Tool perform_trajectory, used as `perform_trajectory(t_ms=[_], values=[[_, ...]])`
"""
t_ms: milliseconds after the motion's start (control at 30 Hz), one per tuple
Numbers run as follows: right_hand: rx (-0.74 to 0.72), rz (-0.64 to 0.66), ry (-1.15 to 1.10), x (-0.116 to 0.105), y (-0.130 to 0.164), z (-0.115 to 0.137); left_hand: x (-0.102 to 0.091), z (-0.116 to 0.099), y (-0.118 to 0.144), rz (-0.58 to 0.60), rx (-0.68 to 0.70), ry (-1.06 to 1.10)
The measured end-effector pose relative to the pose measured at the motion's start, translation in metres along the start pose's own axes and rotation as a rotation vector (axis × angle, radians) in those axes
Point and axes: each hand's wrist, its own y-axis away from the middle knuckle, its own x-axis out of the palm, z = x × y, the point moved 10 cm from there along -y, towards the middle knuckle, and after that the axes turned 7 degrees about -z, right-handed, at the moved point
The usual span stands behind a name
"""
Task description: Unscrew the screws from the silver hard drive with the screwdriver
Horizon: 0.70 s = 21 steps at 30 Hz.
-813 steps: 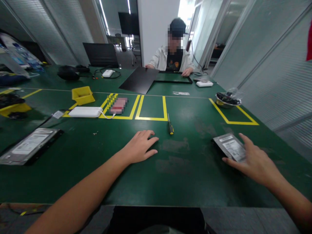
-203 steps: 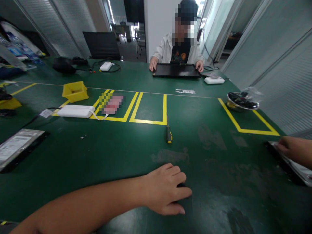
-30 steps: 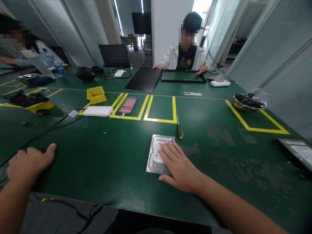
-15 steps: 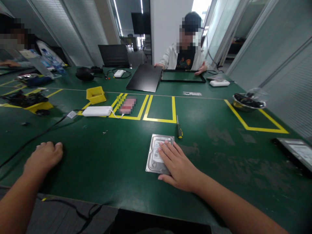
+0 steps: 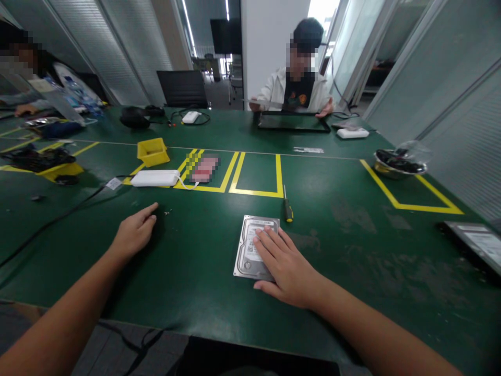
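Note:
My right hand [image 5: 287, 269] lies flat on a silver hard drive [image 5: 250, 263], its fingers stretched across the label and the thumb along the near edge. The drive rests flat on the green table. Just beyond it lies a screwdriver [image 5: 288, 210] with a dark green and yellow handle. My left hand [image 5: 135, 232] is over the table to the left, index finger stretched out and the other fingers curled. It holds nothing. Its fingertip is close to some tiny pale scraps [image 5: 168, 212], apart from them.
A white power strip [image 5: 155, 178], a phone-like blurred object [image 5: 205, 169] and a yellow bin [image 5: 153, 152] stand beyond my left hand. Another drive [image 5: 475, 243] lies at the right, near a bowl of dark parts [image 5: 400, 162]. Across the table a person handles a black frame [image 5: 293, 127].
My left hand has moved right and forward, and its index finger now points out. My right hand and the hard drive stay put. The person opposite has lifted and tilted the dark panel.

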Motion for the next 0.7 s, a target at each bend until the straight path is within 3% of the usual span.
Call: perform_trajectory(t_ms=[300,700], values=[[-0.009,-0.021,-0.009,-0.001,0.000,0.000,0.004,0.003,-0.012,-0.002,-0.086,0.222],[-0.003,-0.007,0.003,0.002,0.000,0.000,0.000,-0.015,-0.011,-0.020,0.028,0.017]])
